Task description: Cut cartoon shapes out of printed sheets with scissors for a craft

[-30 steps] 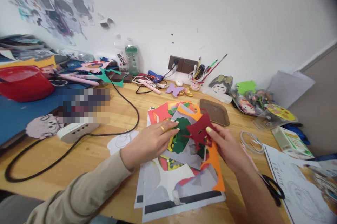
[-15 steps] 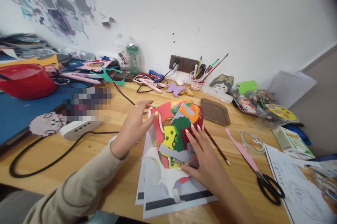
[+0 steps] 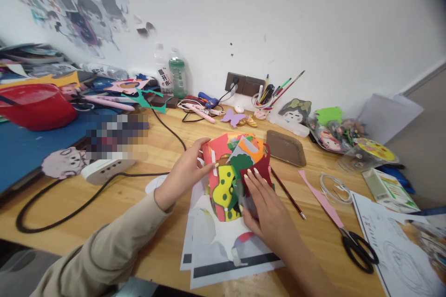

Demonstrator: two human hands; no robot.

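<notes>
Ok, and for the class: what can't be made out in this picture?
- Head view: undersides of the paper scraps, hidden by upper pieces and the right hand.
- Head view: the thing behind the white socket box, blurred into squares.
- Head view: the red container's far left, cut off by the edge.
- Head view: small writing on the drawing sheet, too small.

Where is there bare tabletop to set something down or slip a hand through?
Bare wood shows between the pencil and the pink strip, and between the black cable and the beige sleeve. It is crowded under both hands, at the paper pile, and along the wall from the bottles to the pen cup.
</notes>
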